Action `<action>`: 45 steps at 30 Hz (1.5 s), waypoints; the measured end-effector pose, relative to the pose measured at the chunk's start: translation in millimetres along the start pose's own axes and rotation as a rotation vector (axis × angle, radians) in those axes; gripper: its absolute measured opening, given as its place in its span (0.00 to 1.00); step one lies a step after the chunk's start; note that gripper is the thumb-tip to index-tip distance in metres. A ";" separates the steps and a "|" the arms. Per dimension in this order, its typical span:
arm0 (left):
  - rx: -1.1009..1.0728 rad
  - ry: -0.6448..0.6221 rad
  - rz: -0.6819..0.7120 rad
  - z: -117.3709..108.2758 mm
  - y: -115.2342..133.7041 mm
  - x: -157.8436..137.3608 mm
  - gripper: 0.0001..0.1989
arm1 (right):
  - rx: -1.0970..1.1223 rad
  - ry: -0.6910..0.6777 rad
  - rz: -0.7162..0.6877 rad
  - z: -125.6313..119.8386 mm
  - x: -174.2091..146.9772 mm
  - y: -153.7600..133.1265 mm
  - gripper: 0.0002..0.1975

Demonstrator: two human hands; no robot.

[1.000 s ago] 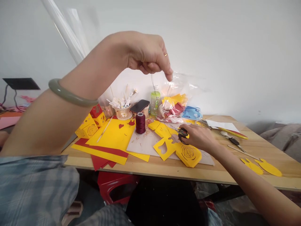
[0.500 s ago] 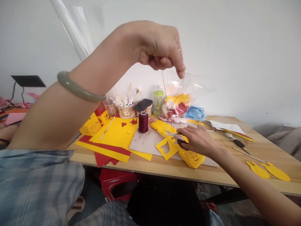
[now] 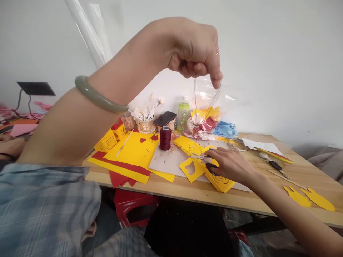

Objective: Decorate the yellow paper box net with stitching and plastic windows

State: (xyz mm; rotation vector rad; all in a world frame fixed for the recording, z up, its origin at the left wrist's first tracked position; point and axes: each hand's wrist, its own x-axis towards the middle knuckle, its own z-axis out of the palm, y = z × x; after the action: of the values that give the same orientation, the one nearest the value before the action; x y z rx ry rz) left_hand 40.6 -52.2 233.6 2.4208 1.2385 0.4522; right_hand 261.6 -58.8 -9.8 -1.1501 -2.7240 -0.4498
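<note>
Raised high above the table, my left hand (image 3: 198, 50) pinches a thin dark thread (image 3: 195, 96) that hangs down in loose strands. Its fingers are closed, and a green bangle (image 3: 99, 98) circles the wrist. Low over the table, my right hand (image 3: 230, 162) is closed on scissors (image 3: 199, 157) with black handles, their blades apart and pointing left near the lower strands. Whether the thread lies between the blades I cannot tell. Beneath the scissors are a yellow card with a heart cut-out (image 3: 191, 170) and a yellow paper box (image 3: 221, 182).
A spool of dark red thread (image 3: 165, 138) stands on a grey board (image 3: 160, 160). Yellow paper (image 3: 128, 148) and red sheets lie left. Behind are a phone (image 3: 165, 119), a green bottle (image 3: 183, 112) and a plastic bag of scraps (image 3: 205, 123). Another person's hand (image 3: 13, 144) rests far left.
The whole view has shifted slightly. My left hand appears a little higher and further right, still pinching the thread. My right hand stays low with the scissors, their blades still apart.
</note>
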 end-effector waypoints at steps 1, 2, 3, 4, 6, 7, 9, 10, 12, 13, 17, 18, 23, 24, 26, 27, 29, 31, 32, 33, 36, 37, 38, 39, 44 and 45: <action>0.014 0.002 -0.006 -0.1 0.1 0.0 0.15 | 0.011 -0.005 0.005 -0.8 -1.7 -0.7 0.13; 0.027 0.003 -0.008 -0.2 0.2 0.1 0.16 | 0.023 -0.009 0.015 -1.7 -3.4 -1.8 0.13; 0.039 0.004 -0.012 -0.3 0.2 0.3 0.16 | 0.036 -0.013 0.029 -2.7 -5.1 -3.4 0.14; 0.048 0.005 -0.015 -0.2 0.3 0.6 0.17 | 0.050 -0.018 0.045 -3.8 -6.8 -5.1 0.14; 0.053 0.002 -0.011 0.4 0.6 1.4 0.17 | 0.087 -0.038 0.082 -6.9 -9.5 -8.7 0.16; 0.053 -0.002 -0.012 1.0 0.8 1.8 0.17 | 0.110 -0.054 0.101 -9.1 -10.4 -10.4 0.16; 0.062 -0.004 -0.020 2.6 1.5 2.4 0.18 | 0.157 -0.101 0.134 -15.2 -10.8 -13.3 0.16; 0.068 -0.007 -0.022 3.5 1.9 2.6 0.18 | 0.184 -0.133 0.148 -19.0 -10.3 -14.5 0.15; 0.071 -0.008 -0.015 5.4 2.8 2.8 0.18 | 0.237 -0.201 0.172 -27.2 -8.2 -16.5 0.14; 0.064 -0.013 -0.004 6.3 3.2 2.8 0.18 | 0.260 -0.230 0.181 -31.1 -6.6 -17.3 0.13; 0.010 -0.034 0.029 8.8 3.7 3.4 0.17 | 0.298 -0.288 0.203 -40.8 1.6 -19.5 0.13; -0.002 -0.039 0.034 9.0 3.6 3.7 0.17 | 0.299 -0.295 0.205 -41.5 3.9 -19.9 0.13; -0.040 -0.046 0.048 9.5 3.6 5.4 0.17 | 0.275 -0.318 0.210 -40.5 14.4 -21.3 0.14; -0.041 -0.044 0.050 9.8 3.9 5.5 0.17 | 0.268 -0.320 0.211 -40.3 15.9 -21.5 0.14; -0.041 -0.039 0.053 10.8 4.5 5.3 0.16 | 0.255 -0.321 0.217 -40.3 18.3 -21.9 0.15; -0.043 -0.037 0.055 11.2 4.7 5.2 0.15 | 0.249 -0.322 0.219 -40.5 19.3 -22.1 0.15; -0.053 -0.038 0.059 11.8 4.9 5.3 0.13 | 0.242 -0.326 0.219 -41.1 21.5 -22.4 0.15; -0.062 -0.041 0.059 12.0 4.7 5.9 0.13 | 0.238 -0.336 0.214 -41.6 24.0 -22.7 0.15; -0.068 -0.044 0.059 12.1 4.6 6.2 0.13 | 0.237 -0.340 0.211 -41.9 25.3 -22.8 0.14; -0.074 -0.045 0.062 12.1 4.6 6.4 0.12 | 0.236 -0.345 0.209 -42.1 26.4 -22.9 0.14; -0.073 -0.048 0.067 12.8 4.8 5.5 0.09 | 0.233 -0.357 0.199 -42.9 28.5 -22.9 0.12; -0.063 -0.049 0.070 13.0 5.0 4.8 0.08 | 0.233 -0.361 0.194 -43.1 28.7 -23.0 0.12; -0.051 -0.050 0.070 13.2 5.3 3.9 0.07 | 0.233 -0.365 0.188 -43.3 28.7 -23.3 0.11; -0.038 -0.048 0.067 13.2 5.5 3.1 0.06 | 0.234 -0.370 0.183 -43.4 28.5 -23.7 0.10; -0.011 -0.050 0.060 10.9 6.1 1.7 0.11 | 0.254 -0.377 0.172 -41.6 25.8 -23.2 0.07; -0.007 -0.051 0.063 10.2 6.0 1.7 0.12 | 0.263 -0.379 0.173 -40.4 25.0 -20.5 0.07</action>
State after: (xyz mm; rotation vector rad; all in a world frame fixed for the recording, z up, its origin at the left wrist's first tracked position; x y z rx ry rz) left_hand 50.3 -56.0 227.7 2.4558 1.1402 0.4087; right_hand 230.4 -68.9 30.3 -1.5034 -2.8326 0.1650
